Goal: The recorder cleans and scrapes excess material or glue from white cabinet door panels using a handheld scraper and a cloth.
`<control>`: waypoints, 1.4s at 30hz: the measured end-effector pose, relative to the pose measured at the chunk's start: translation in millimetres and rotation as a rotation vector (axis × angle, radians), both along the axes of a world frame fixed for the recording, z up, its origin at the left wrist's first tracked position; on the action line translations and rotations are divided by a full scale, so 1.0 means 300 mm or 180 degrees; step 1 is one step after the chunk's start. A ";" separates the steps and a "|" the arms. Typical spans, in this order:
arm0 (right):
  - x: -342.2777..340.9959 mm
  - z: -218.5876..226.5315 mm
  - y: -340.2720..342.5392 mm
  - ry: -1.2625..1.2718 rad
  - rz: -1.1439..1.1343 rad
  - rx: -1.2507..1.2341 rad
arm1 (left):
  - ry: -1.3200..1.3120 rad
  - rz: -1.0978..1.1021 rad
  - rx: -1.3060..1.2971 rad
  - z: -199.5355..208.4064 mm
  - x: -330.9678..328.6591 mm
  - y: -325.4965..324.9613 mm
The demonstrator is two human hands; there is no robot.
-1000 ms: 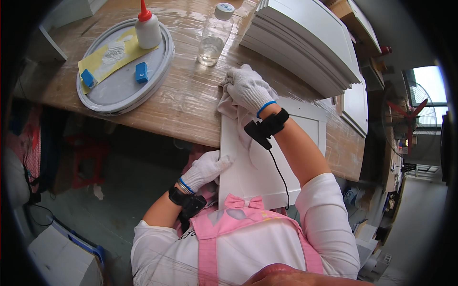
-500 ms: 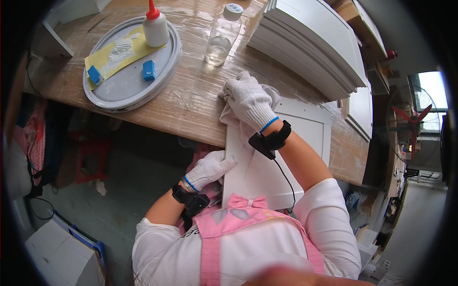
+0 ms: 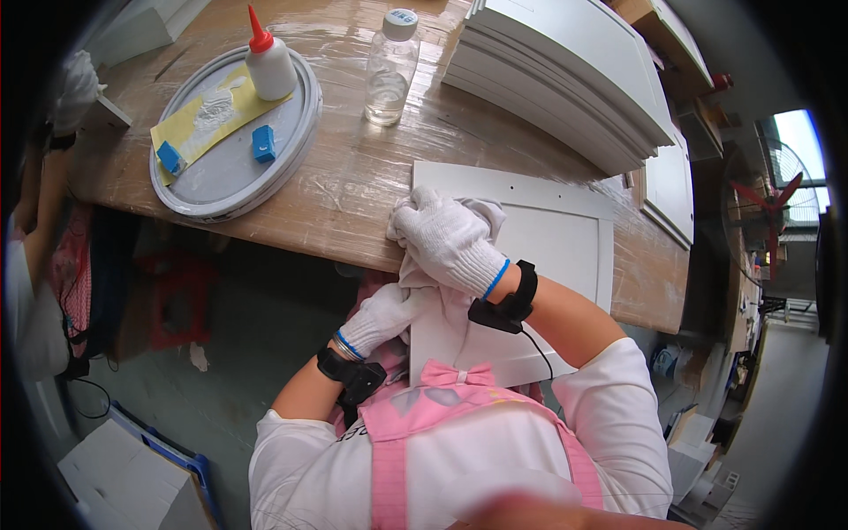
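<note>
A white panel (image 3: 555, 231) with a recessed middle and small holes lies partly on the table, its near end reaching my pink apron. My right hand (image 3: 449, 240), in a white knitted glove, is closed on a crumpled pale cloth (image 3: 481, 215), pressing it against the panel's left edge. The cloth hangs down over the panel towards me. Lower down the same edge, my left hand (image 3: 382, 318), gloved likewise, grips the panel; its fingertips are partly hidden. Both wrists wear black strapped devices.
A round grey lid (image 3: 296, 146) carries a white bottle with red nozzle (image 3: 269, 71), yellow sandpaper (image 3: 190, 132) and blue blocks (image 3: 263, 143). A clear bottle (image 3: 389, 75) stands beside it. White panels (image 3: 552, 97) are stacked at back right. Another person's gloved hand (image 3: 75, 88) shows far left.
My right hand has drawn the cloth down the panel's left edge towards my left hand, uncovering the far left corner. Another person's arm has come into view at the far left.
</note>
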State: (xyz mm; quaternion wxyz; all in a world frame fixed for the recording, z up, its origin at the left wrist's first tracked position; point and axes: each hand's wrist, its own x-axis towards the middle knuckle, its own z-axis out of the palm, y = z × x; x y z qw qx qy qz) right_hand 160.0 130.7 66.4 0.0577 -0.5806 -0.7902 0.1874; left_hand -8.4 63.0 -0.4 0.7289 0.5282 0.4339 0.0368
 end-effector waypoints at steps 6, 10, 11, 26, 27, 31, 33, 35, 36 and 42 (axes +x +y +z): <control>0.145 0.018 0.052 0.0102 -0.0739 0.0286 | -0.0418 0.0091 -0.0246 0.001 -0.005 -0.007; 0.605 0.024 -0.103 -0.0040 -0.1620 0.0274 | -0.0650 0.0302 -0.0223 -0.009 -0.005 -0.020; 0.701 0.019 -0.151 0.0023 -0.1962 0.0318 | -0.0681 0.0262 -0.0231 -0.012 0.004 -0.017; 0.569 0.026 -0.096 -0.0138 -0.1803 0.0113 | -0.0361 0.0422 -0.0312 -0.001 -0.005 -0.029; 0.747 -0.011 -0.146 -0.0093 -0.2209 0.0247 | -0.0373 0.0367 -0.0285 0.006 0.008 -0.024; 0.898 -0.124 -0.176 -0.0146 -0.2967 0.0209 | -0.0554 0.0208 -0.0206 -0.019 0.025 -0.023; 0.537 -0.028 -0.099 -0.0421 -0.1950 0.0691 | -0.0701 0.0582 -0.0079 -0.033 0.014 -0.038; 0.290 -0.013 -0.044 -0.0054 -0.1040 0.0562 | -0.0585 0.0521 0.0001 -0.028 0.018 -0.042; 0.205 -0.001 -0.028 0.0186 -0.0605 0.0335 | -0.0597 0.0552 -0.0030 -0.048 0.007 -0.041; 0.587 0.022 -0.035 -0.0275 -0.1934 0.0343 | -0.0594 0.0659 -0.0238 -0.035 0.019 -0.050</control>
